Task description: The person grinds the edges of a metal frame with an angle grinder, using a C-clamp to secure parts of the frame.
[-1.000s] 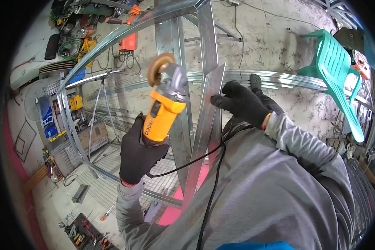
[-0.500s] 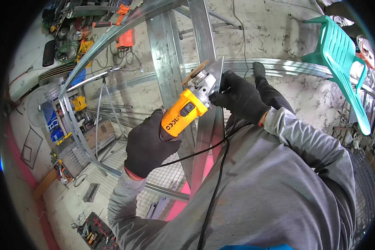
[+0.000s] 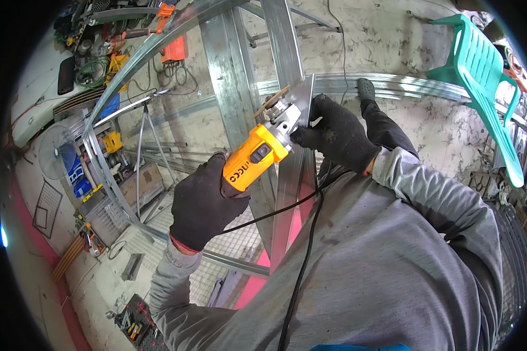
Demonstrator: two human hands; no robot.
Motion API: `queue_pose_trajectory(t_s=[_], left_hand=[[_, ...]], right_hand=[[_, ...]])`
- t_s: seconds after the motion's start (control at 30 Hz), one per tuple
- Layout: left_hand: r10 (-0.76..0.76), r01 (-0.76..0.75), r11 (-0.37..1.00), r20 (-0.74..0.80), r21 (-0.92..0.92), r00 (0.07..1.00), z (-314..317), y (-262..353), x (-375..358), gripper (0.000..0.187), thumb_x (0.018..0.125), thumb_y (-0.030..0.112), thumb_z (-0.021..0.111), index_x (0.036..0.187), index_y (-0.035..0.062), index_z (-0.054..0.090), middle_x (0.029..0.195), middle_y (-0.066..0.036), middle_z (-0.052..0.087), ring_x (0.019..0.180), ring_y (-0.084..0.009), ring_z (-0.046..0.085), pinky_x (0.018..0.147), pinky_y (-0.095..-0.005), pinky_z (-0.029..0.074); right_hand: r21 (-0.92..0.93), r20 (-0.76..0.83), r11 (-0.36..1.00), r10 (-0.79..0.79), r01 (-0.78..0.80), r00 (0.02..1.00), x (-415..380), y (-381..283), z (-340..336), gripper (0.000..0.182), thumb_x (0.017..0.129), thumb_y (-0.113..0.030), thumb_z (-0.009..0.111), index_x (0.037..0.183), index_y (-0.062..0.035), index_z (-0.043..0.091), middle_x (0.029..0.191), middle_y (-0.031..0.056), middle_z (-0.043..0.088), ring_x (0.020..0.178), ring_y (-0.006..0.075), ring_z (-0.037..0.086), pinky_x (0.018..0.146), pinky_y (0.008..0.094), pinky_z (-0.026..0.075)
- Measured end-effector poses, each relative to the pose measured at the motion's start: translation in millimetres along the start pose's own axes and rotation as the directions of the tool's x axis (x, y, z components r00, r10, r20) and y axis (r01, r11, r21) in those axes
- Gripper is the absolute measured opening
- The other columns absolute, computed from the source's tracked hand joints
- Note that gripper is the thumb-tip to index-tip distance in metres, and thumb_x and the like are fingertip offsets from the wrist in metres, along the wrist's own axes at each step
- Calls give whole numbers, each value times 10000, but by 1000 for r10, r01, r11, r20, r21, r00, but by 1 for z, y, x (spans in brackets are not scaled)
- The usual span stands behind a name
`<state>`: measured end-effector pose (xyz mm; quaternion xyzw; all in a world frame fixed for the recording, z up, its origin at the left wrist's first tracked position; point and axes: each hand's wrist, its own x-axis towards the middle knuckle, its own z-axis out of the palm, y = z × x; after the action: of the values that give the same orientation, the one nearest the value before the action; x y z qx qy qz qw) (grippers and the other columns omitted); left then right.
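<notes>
A yellow angle grinder (image 3: 253, 157) is gripped round its body by my gloved left hand (image 3: 204, 205). Its head points up and right, toward my right hand. The tan disc (image 3: 271, 102) shows nearly edge-on beside the grinder head. My gloved right hand (image 3: 341, 136) has its fingers and thumb closed on a flat piece of sheet metal (image 3: 303, 92) right beside the head. Behind the grinder stand galvanized metal bars (image 3: 223, 70). A black power cord (image 3: 304, 257) runs down across my grey shirt.
A curved metal frame (image 3: 108, 99) arches along the left. A green plastic chair (image 3: 480, 64) lies tilted at upper right, near long metal profiles (image 3: 410, 86) on the floor. Tools crowd the upper left, with an orange machine (image 3: 174, 50) beside them. A wire grid (image 3: 240, 237) lies below.
The grinder and my left hand have shifted slightly left and down in view. The disc has turned more edge-on. My right hand stays by the grinder head.
</notes>
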<state>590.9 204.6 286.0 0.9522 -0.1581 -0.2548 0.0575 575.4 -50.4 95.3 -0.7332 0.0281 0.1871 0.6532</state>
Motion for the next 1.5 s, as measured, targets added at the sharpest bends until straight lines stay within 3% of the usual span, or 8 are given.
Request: queue_pose_trajectory(t_s=[0.33, 0.4, 0.47, 0.7, 1.17, 1.27, 1.4, 1.5], left_hand=[[3, -4, 1000, 36, 25, 999, -5, 9, 4, 589, 766, 251, 904, 1243, 10, 656, 872, -190, 748, 773, -385, 772, 698, -461, 610], [16, -17, 999, 35, 28, 999, -6, 10, 6, 605, 766, 254, 907, 1256, 5, 656, 878, -192, 749, 776, -385, 773, 702, -462, 611], [-41, 36, 999, 122, 41, 992, -9, 14, 9, 732, 762, 312, 894, 1361, -19, 634, 1012, -208, 747, 880, -375, 775, 774, -469, 623], [-28, 24, 999, 115, 43, 993, -12, 22, 16, 715, 764, 310, 890, 1352, -10, 639, 1025, -208, 747, 857, -373, 776, 760, -462, 627], [-7, 3, 999, 74, 48, 997, -13, 26, 16, 611, 781, 258, 894, 1276, -6, 653, 873, -196, 751, 782, -377, 780, 703, -449, 617], [-86, 79, 995, 137, 60, 987, -16, 30, 18, 678, 775, 318, 872, 1337, 1, 661, 986, -199, 753, 852, -368, 776, 755, -463, 626], [-80, 72, 995, 148, 64, 986, -17, 29, 19, 669, 776, 319, 873, 1328, 3, 665, 978, -197, 750, 848, -370, 774, 751, -465, 625], [-45, 41, 998, 104, 40, 994, -19, 31, 20, 600, 772, 252, 902, 1267, 11, 664, 862, -189, 755, 777, -374, 782, 708, -450, 618]], right_hand=[[64, 19, 996, 55, -56, 998, -2, -4, -2, 395, 885, -243, 904, 1166, -72, 685, 989, 70, 755, 880, 176, 761, 805, 350, 598], [12, 36, 996, 83, -84, 996, -1, -3, -3, 488, 833, -329, 904, 1189, -53, 717, 1047, 119, 780, 952, 279, 783, 887, 404, 615], [28, 21, 998, 60, -60, 998, -1, 7, 0, 478, 826, -323, 905, 1175, -55, 716, 1039, 123, 776, 946, 285, 784, 884, 406, 615], [46, 4, 998, 31, -31, 1000, 1, 13, 2, 415, 805, -297, 905, 1072, -66, 687, 969, 143, 744, 898, 302, 778, 830, 423, 604], [69, -8, 997, -39, 39, 999, -1, 14, 2, 404, 821, -279, 907, 1066, -66, 668, 957, 137, 725, 858, 300, 761, 793, 417, 602], [75, -14, 996, -49, 50, 999, -1, 17, 4, 409, 823, -288, 906, 1067, -65, 666, 956, 141, 723, 861, 304, 759, 793, 419, 601], [95, -46, 992, -78, 82, 996, 1, 25, 9, 430, 819, -308, 915, 1063, -65, 658, 948, 151, 715, 861, 322, 753, 790, 424, 595], [75, -56, 992, -99, 103, 994, 1, 28, 10, 449, 819, -323, 921, 1069, -66, 651, 948, 155, 710, 864, 330, 746, 788, 428, 591]])
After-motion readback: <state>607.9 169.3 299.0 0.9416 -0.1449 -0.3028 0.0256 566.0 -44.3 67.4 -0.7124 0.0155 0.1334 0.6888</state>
